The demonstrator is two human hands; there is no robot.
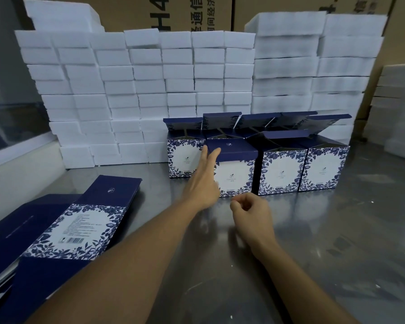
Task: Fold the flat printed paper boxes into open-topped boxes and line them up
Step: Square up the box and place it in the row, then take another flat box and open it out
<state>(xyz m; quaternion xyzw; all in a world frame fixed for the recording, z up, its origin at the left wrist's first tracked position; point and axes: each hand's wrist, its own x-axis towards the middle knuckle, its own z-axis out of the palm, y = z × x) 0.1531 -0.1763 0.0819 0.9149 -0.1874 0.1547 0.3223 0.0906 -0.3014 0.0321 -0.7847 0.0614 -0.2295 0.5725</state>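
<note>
Left hand: the left hand (205,181) is reaching forward with fingers straight, fingertips (214,153) touching the dark blue lid flap (232,149) of the nearest folded box (234,176); it is grasping nothing.
Right hand: the right hand (250,215) is hovering low over the bench (313,230), just in front of the same box, fingers loosely curled and holding nothing.
Nearest folded box: it is standing upright on the bench, blue floral white panel facing the camera, its lid flap lying forward over the top.
Front row: two more folded boxes (282,171) (325,169) are standing to the right of it, side by side, tops open and lid flaps raised; the nearer one is sitting just beside the touched box.
Back row: another folded box (182,160) is standing left of and behind the touched box, and further open boxes (255,123) are lining up behind the front row, lids raised; their exact number cannot be told.
Flat stock: a pile of flat printed boxes (80,228) is lying on the bench at the left, near the left forearm, barcode panel facing up, and a second dark blue pile (17,228) is lying partly under it.
Background: white foam blocks (150,90) are standing stacked in a wall behind the boxes, with brown cardboard cartons (220,12) behind them.
</note>
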